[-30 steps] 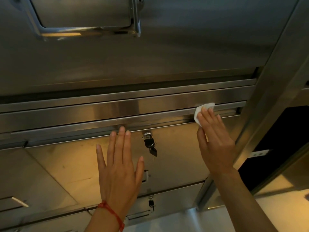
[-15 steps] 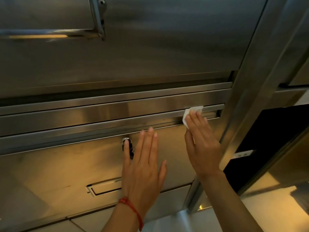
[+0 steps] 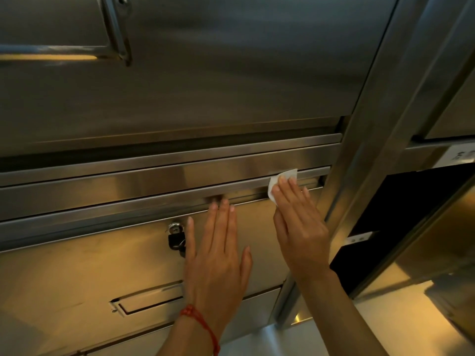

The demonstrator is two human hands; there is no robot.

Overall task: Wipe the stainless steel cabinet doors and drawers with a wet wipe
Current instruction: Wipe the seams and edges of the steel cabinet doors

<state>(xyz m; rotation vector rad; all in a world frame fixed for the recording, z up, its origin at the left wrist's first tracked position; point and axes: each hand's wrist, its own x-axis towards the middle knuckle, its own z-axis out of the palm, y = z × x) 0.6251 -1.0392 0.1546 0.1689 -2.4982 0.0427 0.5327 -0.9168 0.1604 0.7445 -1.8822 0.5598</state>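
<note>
A stainless steel drawer front fills the lower middle, below a horizontal steel rail and a large cabinet door. My right hand presses a white wet wipe flat against the rail's right end, fingers over most of the wipe. My left hand lies flat and open on the drawer front, fingertips at its top edge, a red string on the wrist. A small padlock with keys hangs just left of my left thumb.
A recessed pull handle sits low on the drawer, with another drawer beneath. A steel upright post runs beside my right hand. Beyond it is a dark opening. A framed handle is on the upper door.
My left hand slid right along the drawer front, past the padlock. My right hand stays on the wipe at the rail's right end. The view shifted slightly.
</note>
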